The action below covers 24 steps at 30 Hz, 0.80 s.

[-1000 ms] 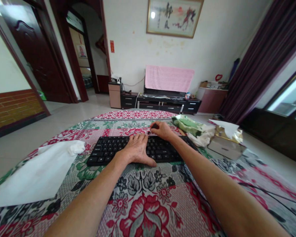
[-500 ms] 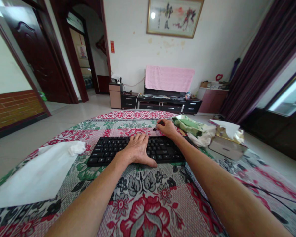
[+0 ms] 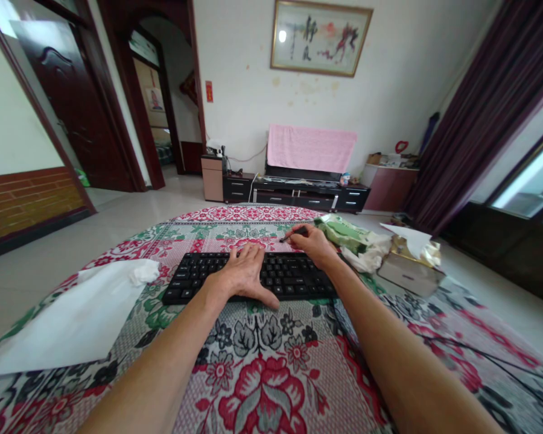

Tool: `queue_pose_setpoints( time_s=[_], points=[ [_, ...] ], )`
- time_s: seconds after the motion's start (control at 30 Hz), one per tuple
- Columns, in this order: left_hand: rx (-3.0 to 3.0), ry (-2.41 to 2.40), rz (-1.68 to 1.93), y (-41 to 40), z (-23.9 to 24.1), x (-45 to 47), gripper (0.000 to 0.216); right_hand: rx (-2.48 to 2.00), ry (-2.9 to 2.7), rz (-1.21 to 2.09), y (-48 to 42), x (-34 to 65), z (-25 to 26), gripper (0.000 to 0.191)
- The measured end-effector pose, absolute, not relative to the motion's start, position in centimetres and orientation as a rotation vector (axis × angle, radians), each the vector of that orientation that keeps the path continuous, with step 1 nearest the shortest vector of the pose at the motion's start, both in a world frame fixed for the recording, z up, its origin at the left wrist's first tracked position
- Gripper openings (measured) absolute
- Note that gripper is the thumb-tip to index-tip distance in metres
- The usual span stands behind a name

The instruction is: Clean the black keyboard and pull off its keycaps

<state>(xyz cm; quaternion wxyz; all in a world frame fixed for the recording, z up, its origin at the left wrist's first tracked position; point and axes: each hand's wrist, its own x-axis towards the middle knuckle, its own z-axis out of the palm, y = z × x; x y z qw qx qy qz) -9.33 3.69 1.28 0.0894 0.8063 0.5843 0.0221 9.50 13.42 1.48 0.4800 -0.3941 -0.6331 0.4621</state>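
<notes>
A black keyboard (image 3: 199,276) lies across a round table covered with a floral cloth (image 3: 262,367). My left hand (image 3: 241,274) rests flat on the middle keys, fingers spread. My right hand (image 3: 311,244) hovers at the keyboard's far right edge, fingers pinched on a small dark tool (image 3: 294,233) whose tip points left, just beyond the top row of keys.
A white tissue sheet (image 3: 72,322) lies on the left of the table. On the right are a green packet (image 3: 344,232), crumpled tissues (image 3: 366,256) and a tissue box (image 3: 409,265). A dark cable (image 3: 479,355) runs across the cloth on the right. A TV cabinet stands beyond.
My right hand has shifted rightward along the keyboard's far edge, carrying the small dark tool. The left hand stays flat on the keys. The view has tilted down slightly.
</notes>
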Motion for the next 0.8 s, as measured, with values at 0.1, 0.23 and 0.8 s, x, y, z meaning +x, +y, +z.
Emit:
queue_pose_setpoints(
  time_s=[0.1, 0.23, 0.8],
  points=[
    [2.309, 1.79, -0.007, 3.6, 1.8, -10.3, 0.131, -0.935, -1.679, 1.103, 12.7, 8.9, 1.2, 0.022],
    [2.235, 1.813, -0.086, 3.4, 2.4, -10.8, 0.131, -0.924, -1.835, 0.958, 12.6, 8.2, 0.8, 0.026],
    [2.28, 1.838, -0.063, 3.6, 1.9, -10.7, 0.136, -0.94, -1.937, 0.823, 12.3, 6.9, 0.0, 0.014]
  ],
)
